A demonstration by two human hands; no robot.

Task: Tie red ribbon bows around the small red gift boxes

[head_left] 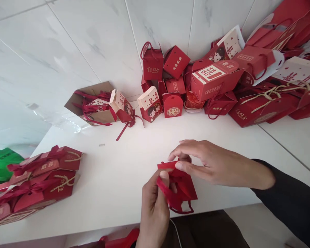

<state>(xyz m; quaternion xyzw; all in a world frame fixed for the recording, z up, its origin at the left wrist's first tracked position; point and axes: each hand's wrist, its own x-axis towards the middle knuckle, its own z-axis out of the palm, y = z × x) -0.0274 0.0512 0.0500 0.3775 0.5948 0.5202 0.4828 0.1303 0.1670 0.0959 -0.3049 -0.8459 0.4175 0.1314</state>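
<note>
A small flat red paper gift bag (187, 184) with red ribbon handles lies near the front edge of the white table (119, 172). My left hand (153, 206) comes up from below, its thumb and fingers pinched on the bag's left edge and ribbon. My right hand (209, 162), in a dark sleeve, reaches in from the right. Its fingertips pinch the bag's top edge.
Several assembled red gift boxes (212, 81) and bags are piled at the back against the white tiled wall. A brown carton (93, 103) with red ribbons lies tipped at the back left. Flat red bags (38, 179) are stacked at the left edge beside something green (1, 165).
</note>
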